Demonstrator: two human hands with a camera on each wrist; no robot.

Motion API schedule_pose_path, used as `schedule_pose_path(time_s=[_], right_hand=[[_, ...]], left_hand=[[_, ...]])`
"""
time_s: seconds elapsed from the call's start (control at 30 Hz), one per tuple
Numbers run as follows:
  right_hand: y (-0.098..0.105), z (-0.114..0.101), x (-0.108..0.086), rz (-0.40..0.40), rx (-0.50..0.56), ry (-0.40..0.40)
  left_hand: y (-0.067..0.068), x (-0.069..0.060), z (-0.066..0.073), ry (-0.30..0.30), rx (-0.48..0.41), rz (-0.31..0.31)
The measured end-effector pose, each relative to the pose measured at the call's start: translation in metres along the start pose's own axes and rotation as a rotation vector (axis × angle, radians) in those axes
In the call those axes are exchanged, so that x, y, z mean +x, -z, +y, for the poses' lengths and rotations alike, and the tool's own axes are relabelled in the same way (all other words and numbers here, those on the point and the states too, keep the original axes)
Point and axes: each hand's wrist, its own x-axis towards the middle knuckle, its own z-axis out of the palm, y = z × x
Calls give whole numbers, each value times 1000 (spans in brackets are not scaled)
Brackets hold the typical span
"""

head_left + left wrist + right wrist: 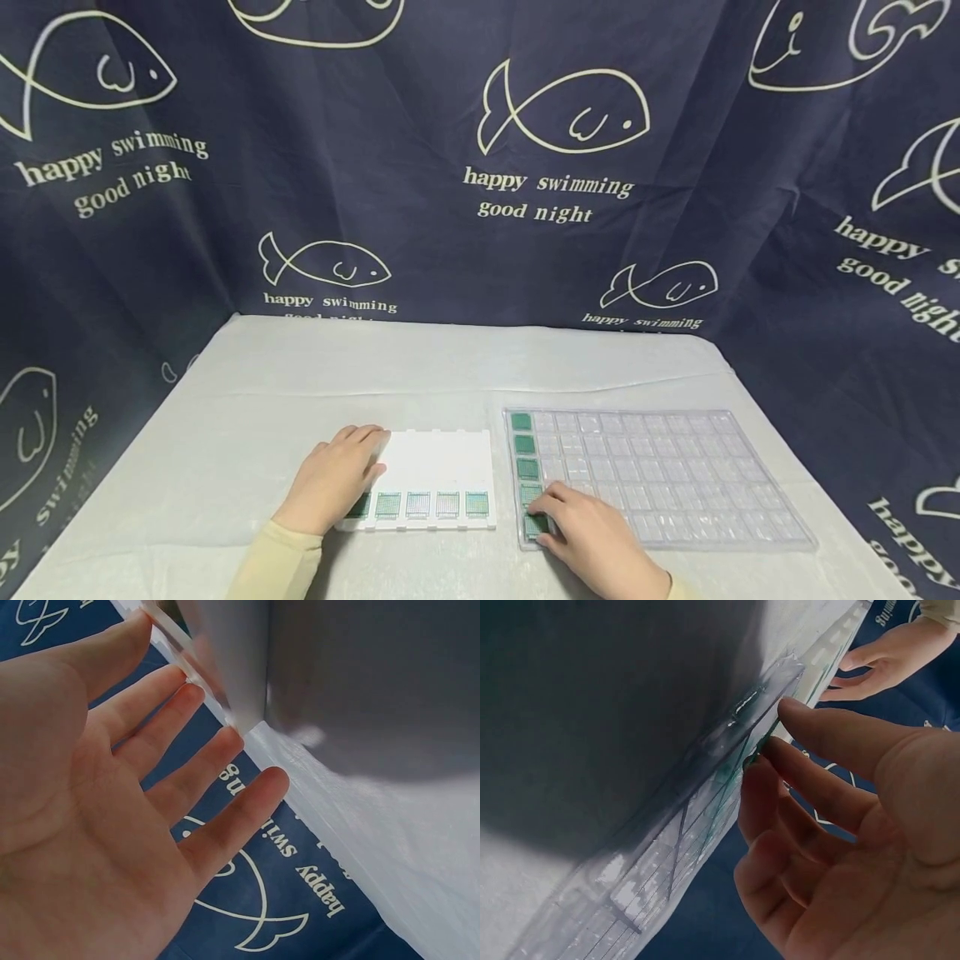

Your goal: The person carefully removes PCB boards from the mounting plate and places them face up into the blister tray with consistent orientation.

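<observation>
My right hand [592,533] is at the near left corner of a clear plastic tray [708,546]. Between its thumb and fingertips it pinches a small green circuit board [534,527], whose thin edge [765,739] shows in the right wrist view. Several more green boards [524,444] fill the tray's left column. My left hand [330,479] rests at the left side of a white panel [438,458], its fingers nearly straight in the left wrist view. Along the panel's near side lies a row of green boards [417,504]; the leftmost is partly hidden by that hand.
The tray's other compartments [660,475] are see-through and hold no green boards. A white cloth [420,367] covers the table. Dark blue curtains [450,125] with fish drawings hang behind and at both sides.
</observation>
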Motion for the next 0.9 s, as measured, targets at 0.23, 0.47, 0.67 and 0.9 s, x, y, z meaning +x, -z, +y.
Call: schedule_pose_path(time_s=[0.23,0.47,0.67,0.9], right_hand=[[-1,3,1,-43,10,-2],[0,2,2,-59,17,-18],[1,1,2,-59,22,-28],[-1,1,2,-49,17,-20]], left_hand=[[-1,0,0,7,-5,-3],[-1,0,1,15,-12,4],[-1,1,1,27,-23,-9],[-2,0,0,25,-23,-3]])
